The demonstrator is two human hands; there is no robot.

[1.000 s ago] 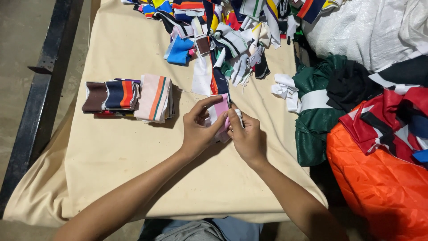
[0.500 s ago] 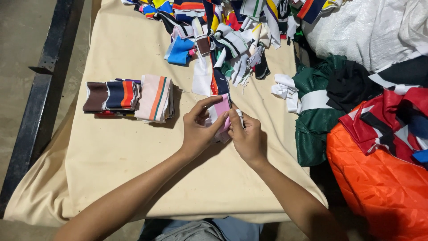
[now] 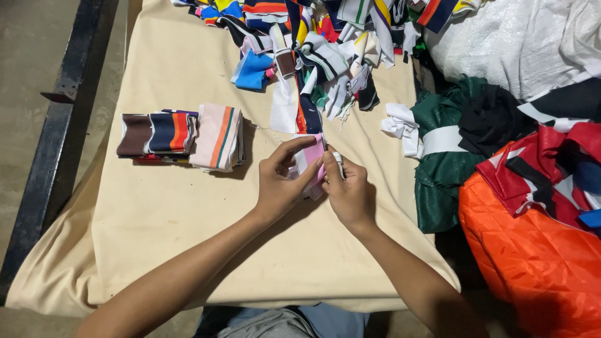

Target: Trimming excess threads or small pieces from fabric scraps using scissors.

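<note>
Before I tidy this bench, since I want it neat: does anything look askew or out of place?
The neat stack of folded strips looks orderly, but the loose strips beyond lie in a tangled heap. White scraps hang at the table's right edge.

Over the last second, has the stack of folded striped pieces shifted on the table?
No. The folded stack sits at the same spot on the cream table cover, left of both hands, level with the same part of the black rail.

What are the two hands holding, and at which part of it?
Both hands hold one small pink fabric strip: the left hand grips its left side, the right hand pinches its right edge.
</note>
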